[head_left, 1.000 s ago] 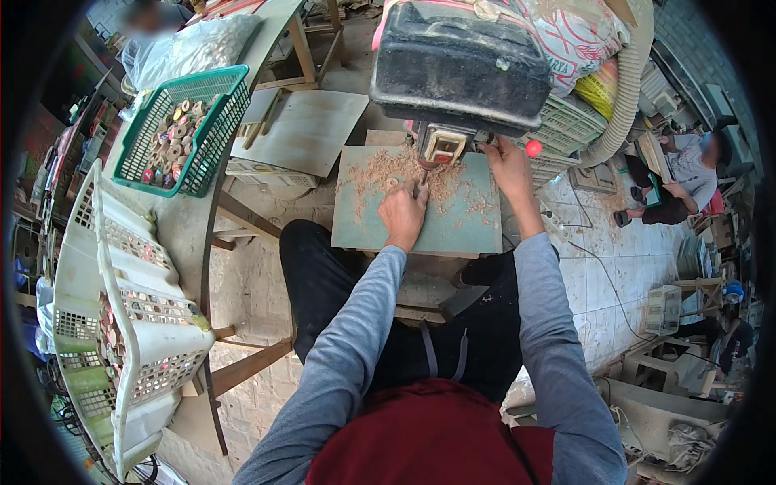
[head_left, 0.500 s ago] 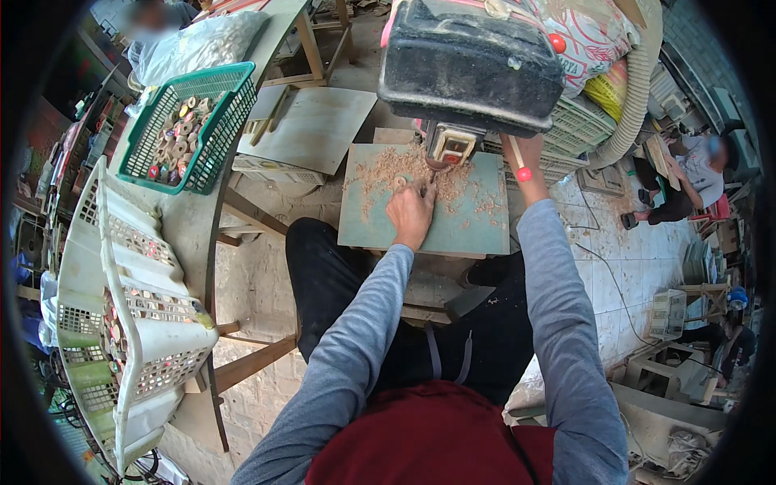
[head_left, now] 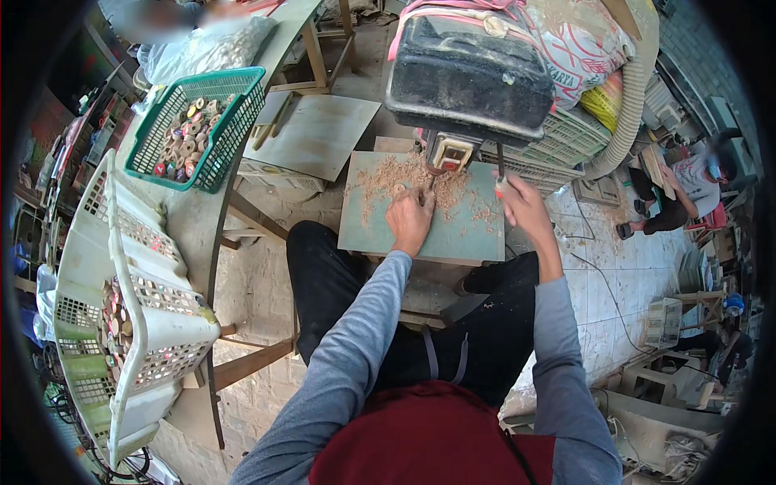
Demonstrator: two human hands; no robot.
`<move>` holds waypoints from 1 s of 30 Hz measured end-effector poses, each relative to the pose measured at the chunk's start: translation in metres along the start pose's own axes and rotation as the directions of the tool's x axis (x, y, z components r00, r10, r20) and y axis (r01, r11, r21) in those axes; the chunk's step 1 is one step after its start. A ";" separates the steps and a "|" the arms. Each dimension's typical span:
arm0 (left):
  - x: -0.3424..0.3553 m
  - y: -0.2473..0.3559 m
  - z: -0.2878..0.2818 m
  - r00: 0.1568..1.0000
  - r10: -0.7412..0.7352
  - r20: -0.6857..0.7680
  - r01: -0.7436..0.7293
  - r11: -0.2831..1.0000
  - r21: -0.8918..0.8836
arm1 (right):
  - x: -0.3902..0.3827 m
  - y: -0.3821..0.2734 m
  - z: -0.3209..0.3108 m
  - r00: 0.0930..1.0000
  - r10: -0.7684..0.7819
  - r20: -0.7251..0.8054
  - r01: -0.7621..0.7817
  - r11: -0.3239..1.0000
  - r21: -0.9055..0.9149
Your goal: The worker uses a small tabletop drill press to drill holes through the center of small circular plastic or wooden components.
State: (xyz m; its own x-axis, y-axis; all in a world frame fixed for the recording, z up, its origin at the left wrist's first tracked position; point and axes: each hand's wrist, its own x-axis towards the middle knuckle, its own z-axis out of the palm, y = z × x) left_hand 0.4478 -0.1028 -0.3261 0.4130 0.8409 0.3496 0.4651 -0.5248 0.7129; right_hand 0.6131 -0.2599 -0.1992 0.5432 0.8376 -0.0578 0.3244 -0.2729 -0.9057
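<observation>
A black drill press (head_left: 465, 81), dusty on top, stands over a green-grey board (head_left: 368, 222) strewn with wood shavings (head_left: 380, 179). Right below its switch box, my left hand (head_left: 409, 218) is closed, with fingertips close by the drill's lower end. A small round wooden piece (head_left: 398, 189) shows at those fingers; whatever else they pinch is hidden. My right hand (head_left: 524, 208) is wrapped round the drill press lever (head_left: 500, 166), near its reddish end, at the board's right side.
Wooden pieces fill a green basket (head_left: 234, 121) on the left table; a white crate (head_left: 174, 339) with more leans nearby. Sacks (head_left: 574, 48), stacked crates (head_left: 578, 133) and a ribbed hose (head_left: 630, 113) stand behind. Another person (head_left: 691, 190) sits at right, and cables cross the floor.
My right hand has come down and back toward me, turning the drill press lever. The left hand stays almost where it was.
</observation>
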 end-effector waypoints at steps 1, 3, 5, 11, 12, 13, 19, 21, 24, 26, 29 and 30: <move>-0.001 0.001 0.000 1.000 0.004 0.002 -0.004 1.000 -0.001 | -0.015 0.006 0.002 1.000 0.000 -0.005 0.000 1.000 0.001; -0.003 0.003 -0.002 0.999 -0.013 0.046 0.011 0.999 0.035 | -0.034 0.027 0.008 0.990 -0.023 -0.141 0.086 0.882 0.462; -0.009 0.002 -0.008 1.000 0.017 -0.025 -0.019 0.998 -0.057 | -0.042 0.054 0.009 0.985 -0.002 -0.171 0.085 0.873 0.480; 0.001 -0.015 -0.023 0.984 -0.024 -0.179 0.010 0.997 -0.079 | -0.049 0.108 0.005 0.907 0.367 -0.208 -0.158 0.752 0.639; 0.003 -0.014 -0.024 0.982 0.015 -0.187 -0.026 0.998 -0.056 | -0.047 0.118 0.004 0.898 0.398 -0.186 -0.155 0.684 0.713; 0.006 -0.014 -0.024 0.978 0.054 -0.202 -0.062 0.998 -0.033 | -0.044 0.123 0.003 0.902 0.391 -0.181 -0.155 0.685 0.711; 0.007 -0.018 -0.021 0.984 0.012 -0.178 -0.013 1.000 -0.004 | -0.038 0.138 0.005 0.848 0.513 -0.135 -0.224 0.577 0.785; 0.009 -0.024 -0.015 0.989 -0.036 -0.143 0.032 0.999 -0.027 | -0.040 0.141 0.005 0.845 0.516 -0.143 -0.229 0.589 0.775; 0.008 -0.020 -0.014 0.987 -0.074 -0.146 0.073 0.997 -0.007 | -0.042 0.147 0.002 0.828 0.534 -0.171 -0.254 0.629 0.735; 0.013 -0.026 -0.020 0.976 0.012 -0.218 -0.042 0.990 -0.133 | -0.040 0.145 0.004 0.827 0.529 -0.189 -0.256 0.654 0.712; 0.041 -0.004 -0.058 0.909 -0.367 -0.200 0.184 0.781 -0.596 | -0.039 0.147 0.006 0.824 0.532 -0.195 -0.268 0.669 0.693; 0.063 0.007 -0.080 0.874 -0.298 -0.383 -0.040 0.741 -0.670 | -0.037 0.147 0.007 0.830 0.527 -0.183 -0.267 0.664 0.699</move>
State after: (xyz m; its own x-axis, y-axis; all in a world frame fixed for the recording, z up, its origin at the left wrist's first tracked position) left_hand 0.4142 -0.0423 -0.2504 -0.0771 0.9422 0.3259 -0.1964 -0.3349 0.9216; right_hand 0.6353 -0.3278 -0.3329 0.7632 0.4652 -0.4484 -0.4710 -0.0745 -0.8790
